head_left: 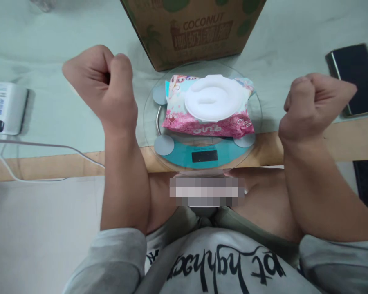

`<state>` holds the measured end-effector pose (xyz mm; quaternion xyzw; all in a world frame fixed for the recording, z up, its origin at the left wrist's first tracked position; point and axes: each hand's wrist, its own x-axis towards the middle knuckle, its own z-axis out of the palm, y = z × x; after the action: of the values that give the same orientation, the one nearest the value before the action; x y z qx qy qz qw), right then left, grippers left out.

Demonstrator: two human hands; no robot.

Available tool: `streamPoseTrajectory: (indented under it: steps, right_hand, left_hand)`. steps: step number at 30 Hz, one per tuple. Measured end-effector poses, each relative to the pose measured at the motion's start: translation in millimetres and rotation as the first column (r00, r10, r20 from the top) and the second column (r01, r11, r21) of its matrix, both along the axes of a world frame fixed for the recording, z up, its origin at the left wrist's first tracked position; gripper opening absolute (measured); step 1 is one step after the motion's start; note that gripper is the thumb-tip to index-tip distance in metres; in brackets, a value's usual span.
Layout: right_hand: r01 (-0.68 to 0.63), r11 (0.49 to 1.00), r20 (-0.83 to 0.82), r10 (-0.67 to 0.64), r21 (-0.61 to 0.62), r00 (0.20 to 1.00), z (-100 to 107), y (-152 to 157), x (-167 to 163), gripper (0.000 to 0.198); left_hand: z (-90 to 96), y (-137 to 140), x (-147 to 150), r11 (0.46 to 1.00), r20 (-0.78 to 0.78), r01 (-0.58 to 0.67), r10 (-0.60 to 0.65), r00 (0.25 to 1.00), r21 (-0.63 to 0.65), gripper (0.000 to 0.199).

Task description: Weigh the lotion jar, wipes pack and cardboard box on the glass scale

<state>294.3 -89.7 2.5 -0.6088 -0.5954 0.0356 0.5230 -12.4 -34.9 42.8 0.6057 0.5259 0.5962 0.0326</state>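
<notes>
My left hand (106, 87) is raised in a closed fist, thumb pressed over the curled fingers, with nothing showing in it. My right hand (313, 107) is likewise a fist, held up near a black box-like object (357, 79). Between the two fists, a pack of wet wipes (180, 108) with a white lid (214, 98) lies on a round glass scale (179, 153). The scale's small display (204, 156) is dark. Neither hand touches the pack or the scale.
Behind the scale stands a brown cardboard box (199, 34) printed COCONUT. A white device (6, 107) lies at left, with a white cable (61, 146) running along the table's wooden edge (349, 139). The scale overhangs that edge slightly, above my legs.
</notes>
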Motion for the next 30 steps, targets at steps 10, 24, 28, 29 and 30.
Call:
streamPoseTrajectory:
  steps: [10, 24, 28, 29, 30]
  right_hand:
    - [-0.533, 0.839, 0.32, 0.539, -0.115, 0.779, 15.0, -13.9, -27.5, 0.075]
    - [-0.316, 0.939, 0.2, 0.339, -0.137, 0.919, 25.2, -13.5, -10.4, 0.073]
    - [-0.134, 0.988, 0.16, 0.144, -0.074, 0.976, 13.5, -13.7, 32.2, 0.076]
    - [-0.068, 0.993, 0.155, 0.082, -0.094, 0.985, 8.6, -13.1, 44.4, 0.076]
    - [-0.008, 0.995, 0.154, 0.024, -0.104, 0.988, 3.4, -12.1, 56.2, 0.077]
  left_hand:
    - [2.9, -7.4, 10.5, 0.973, 0.054, 0.215, -0.22, 0.974, 0.082, 0.036]
    - [2.6, 2.2, 20.8, 0.973, 0.053, 0.196, -0.203, 0.978, 0.12, 0.039]
    - [2.1, 2.2, 17.0, 0.976, 0.068, 0.156, -0.167, 0.984, 0.15, 0.039]
    - [2.3, 1.8, 15.4, 0.978, 0.072, 0.146, -0.158, 0.985, 0.151, 0.039]
    - [2.7, 1.6, 13.5, 0.978, 0.083, 0.137, -0.152, 0.985, 0.16, 0.039]
